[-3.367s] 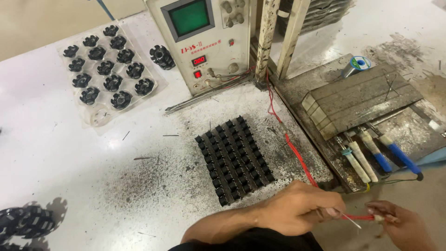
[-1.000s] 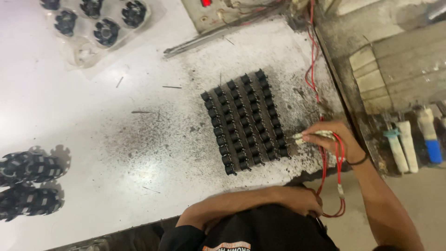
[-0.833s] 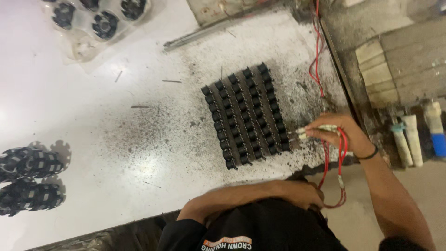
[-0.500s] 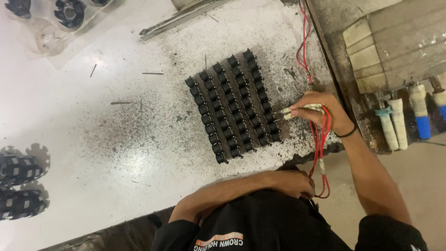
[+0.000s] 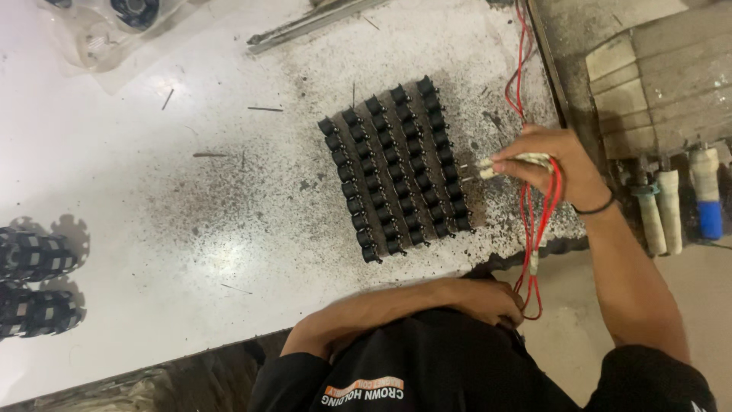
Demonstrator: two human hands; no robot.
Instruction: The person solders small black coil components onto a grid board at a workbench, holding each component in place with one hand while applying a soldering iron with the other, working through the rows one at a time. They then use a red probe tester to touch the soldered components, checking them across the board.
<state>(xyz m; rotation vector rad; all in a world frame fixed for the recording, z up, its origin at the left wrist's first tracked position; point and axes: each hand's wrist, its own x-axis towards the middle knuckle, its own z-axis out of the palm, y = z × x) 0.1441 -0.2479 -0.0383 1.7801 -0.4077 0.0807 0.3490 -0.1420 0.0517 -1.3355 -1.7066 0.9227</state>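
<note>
A block of several rows of small black parts (image 5: 396, 172) lies on the speckled white table (image 5: 191, 229). My right hand (image 5: 550, 164) is closed on two pale probe tips (image 5: 499, 164) with red wires (image 5: 537, 229), and the tips point at the block's right edge. Those wires loop down to the table's near edge and run up past the hand toward the top. My left hand (image 5: 488, 299) rests folded against my body at the table's near edge; I cannot see whether it holds the wire loop beside it.
Stacks of black toothed rings (image 5: 34, 282) sit at the left edge. A clear tray with black parts (image 5: 114, 19) is at top left, and a metal bar (image 5: 313, 23) lies at the top. Handled tools (image 5: 679, 206) and grey blocks (image 5: 656, 84) are at the right.
The view has shifted and zoomed in on the block. My right hand, still on the probes, has come from off the table's near edge up to the block's right side; the left arm folded back.
</note>
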